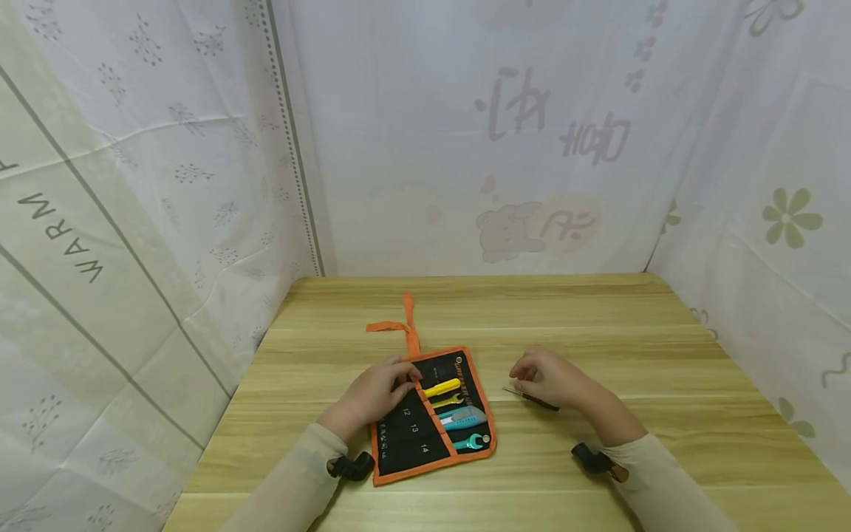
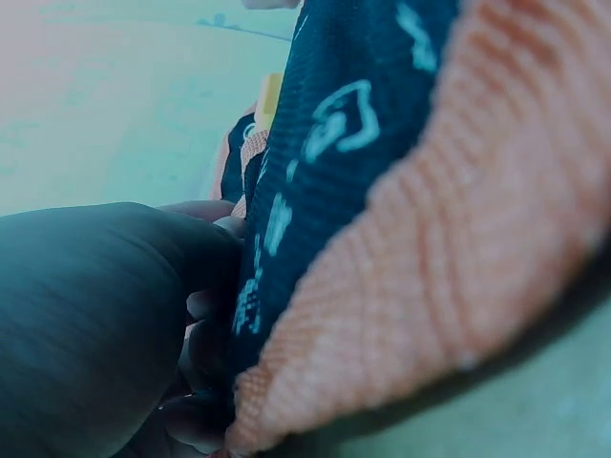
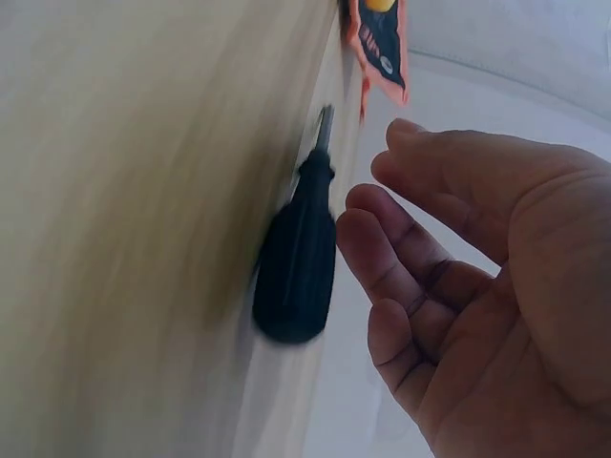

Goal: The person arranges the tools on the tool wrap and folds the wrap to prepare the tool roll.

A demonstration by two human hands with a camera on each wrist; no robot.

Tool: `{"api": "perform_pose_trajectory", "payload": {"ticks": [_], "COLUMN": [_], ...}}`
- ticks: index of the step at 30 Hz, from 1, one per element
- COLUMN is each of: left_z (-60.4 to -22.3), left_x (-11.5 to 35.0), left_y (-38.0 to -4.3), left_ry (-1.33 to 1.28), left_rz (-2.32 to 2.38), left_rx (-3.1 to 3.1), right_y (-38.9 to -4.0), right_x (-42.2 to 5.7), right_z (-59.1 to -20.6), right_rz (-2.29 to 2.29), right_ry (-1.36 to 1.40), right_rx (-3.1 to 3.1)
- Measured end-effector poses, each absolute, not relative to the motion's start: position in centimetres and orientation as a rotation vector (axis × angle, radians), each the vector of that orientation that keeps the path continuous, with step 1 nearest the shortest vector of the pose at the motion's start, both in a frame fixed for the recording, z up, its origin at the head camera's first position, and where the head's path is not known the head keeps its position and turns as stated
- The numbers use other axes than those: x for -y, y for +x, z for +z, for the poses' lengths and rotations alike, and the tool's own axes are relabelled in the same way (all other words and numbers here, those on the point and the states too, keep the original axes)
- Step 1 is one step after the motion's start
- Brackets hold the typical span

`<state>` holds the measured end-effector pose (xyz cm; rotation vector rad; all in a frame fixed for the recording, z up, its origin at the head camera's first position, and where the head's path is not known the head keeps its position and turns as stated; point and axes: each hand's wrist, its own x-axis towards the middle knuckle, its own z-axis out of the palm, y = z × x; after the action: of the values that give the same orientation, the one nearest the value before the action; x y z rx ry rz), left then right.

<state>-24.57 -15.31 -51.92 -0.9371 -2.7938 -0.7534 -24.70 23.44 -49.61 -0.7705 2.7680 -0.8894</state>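
Note:
A black tool pouch [image 1: 415,432] with orange trim lies unrolled on the table, its pockets numbered. In the pockets sit a yellow-handled tool [image 1: 442,388], a yellow wrench [image 1: 448,401], a blue utility knife [image 1: 463,419] and a teal wrench [image 1: 469,442]. My left hand [image 1: 374,394] pinches the pocket's upper edge beside the yellow handle; in the left wrist view its fingertips are partly hidden by the pouch fabric [image 2: 325,191]. To the right, a black-handled screwdriver [image 3: 298,258] lies on the wood. My right hand [image 3: 496,277] hovers beside it, fingers loosely bent, holding nothing.
Orange tie straps [image 1: 410,325] stretch from the pouch toward the back of the wooden table [image 1: 565,318]. Printed curtains [image 1: 412,133] hang behind and at both sides. A black wrist camera [image 1: 590,458] is worn on each sleeve.

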Motion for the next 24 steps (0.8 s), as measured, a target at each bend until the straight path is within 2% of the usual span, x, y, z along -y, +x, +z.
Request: {"api": "perform_pose_trajectory", "payload": {"ticks": [24], "left_z": [-52.1], "left_x": [15.1], "left_y": [-24.7], "left_ry": [-0.882], "left_rz": [-0.731], "left_rx": [2.793], "right_y": [-21.9], "right_x": [-28.9], "right_z": [-50.4], "right_rz": [-0.946], "right_ry": [-0.769], "right_rx": [-2.719]}}
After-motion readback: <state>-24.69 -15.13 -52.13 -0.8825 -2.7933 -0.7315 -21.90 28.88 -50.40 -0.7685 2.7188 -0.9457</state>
